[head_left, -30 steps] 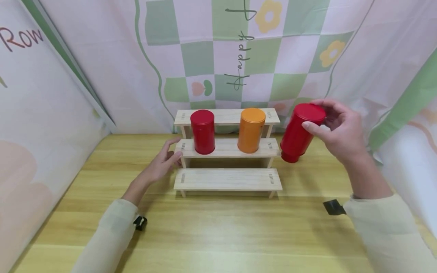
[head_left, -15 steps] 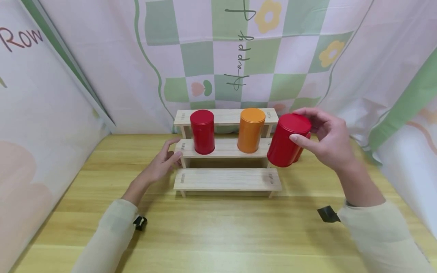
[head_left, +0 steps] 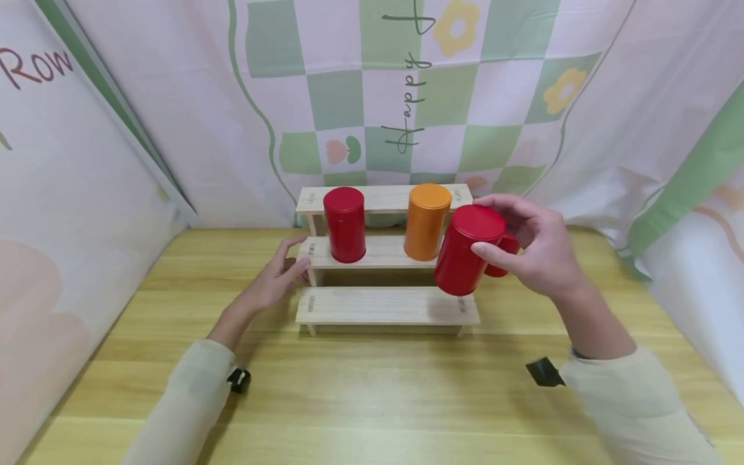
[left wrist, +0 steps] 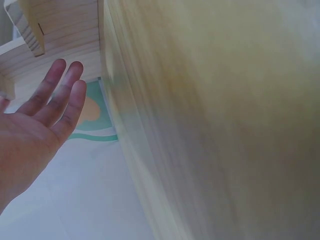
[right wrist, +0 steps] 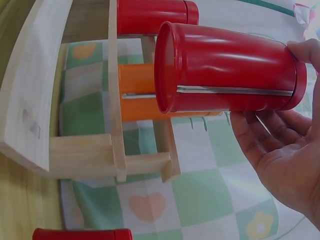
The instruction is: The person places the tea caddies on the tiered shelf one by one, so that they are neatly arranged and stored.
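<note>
My right hand grips a red tin can near its lid, thumb on the near side and fingers on the far side. The can is tilted, in the air before the right end of the wooden three-tier rack. On the middle tier stand another red tin can, left, and an orange tin can, right. My left hand touches the rack's left end by the middle tier; its fingers look mostly straight in the left wrist view.
A further red can stands on the wooden table right of the rack, partly hidden by the held can and hand; the right wrist view shows a red can at its lower edge. A checkered curtain hangs behind the rack.
My right hand has carried the red can left and toward me, to the front of the rack's right end. The red can behind it is more exposed. My left hand stays still.
</note>
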`<state>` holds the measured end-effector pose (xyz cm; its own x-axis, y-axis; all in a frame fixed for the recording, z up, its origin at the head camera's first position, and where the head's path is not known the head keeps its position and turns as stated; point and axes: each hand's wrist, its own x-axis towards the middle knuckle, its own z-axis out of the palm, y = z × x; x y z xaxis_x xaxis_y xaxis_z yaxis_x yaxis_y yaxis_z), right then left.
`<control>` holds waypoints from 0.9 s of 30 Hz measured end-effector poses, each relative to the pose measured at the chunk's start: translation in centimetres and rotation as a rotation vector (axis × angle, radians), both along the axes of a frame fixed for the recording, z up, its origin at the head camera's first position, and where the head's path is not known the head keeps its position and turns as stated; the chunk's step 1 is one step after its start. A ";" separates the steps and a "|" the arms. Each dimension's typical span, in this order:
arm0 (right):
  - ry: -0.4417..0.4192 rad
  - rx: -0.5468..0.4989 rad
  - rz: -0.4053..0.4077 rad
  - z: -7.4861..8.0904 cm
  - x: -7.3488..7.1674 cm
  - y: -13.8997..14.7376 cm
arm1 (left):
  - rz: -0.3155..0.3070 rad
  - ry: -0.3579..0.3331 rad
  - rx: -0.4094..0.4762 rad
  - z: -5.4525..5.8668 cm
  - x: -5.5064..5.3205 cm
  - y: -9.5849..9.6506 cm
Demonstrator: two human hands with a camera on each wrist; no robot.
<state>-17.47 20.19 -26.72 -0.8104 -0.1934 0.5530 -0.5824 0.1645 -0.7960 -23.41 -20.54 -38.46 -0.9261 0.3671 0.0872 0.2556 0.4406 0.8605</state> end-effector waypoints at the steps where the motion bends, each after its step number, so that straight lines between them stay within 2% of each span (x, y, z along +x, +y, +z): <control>1: -0.008 0.002 0.008 -0.1 0.0 -0.2 | 0.000 -0.001 0.000 0.0 0.0 0.0; 6: -0.024 0.006 0.060 -0.4 0.1 -1.0 | 0.002 -0.006 -0.007 -0.1 0.0 -0.1; 12: -0.011 0.111 0.031 -0.8 0.0 -2.0 | 0.003 -0.006 -0.006 -0.1 -0.1 0.0; 17: -0.040 0.190 0.021 -1.2 0.0 -2.6 | 0.005 -0.010 -0.004 -0.1 -0.2 0.0; 23: -0.086 0.200 0.060 -1.7 0.1 -3.5 | 0.000 0.003 0.003 -0.1 -0.1 0.1; 27: -0.080 0.226 0.068 -2.1 0.2 -4.1 | -0.001 0.001 -0.001 -0.2 -0.1 0.1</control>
<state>-17.32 16.07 -28.82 -0.8311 -0.3602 0.4237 -0.5344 0.3065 -0.7877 -23.56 -20.47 -38.64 -0.9258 0.3678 0.0873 0.2565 0.4416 0.8597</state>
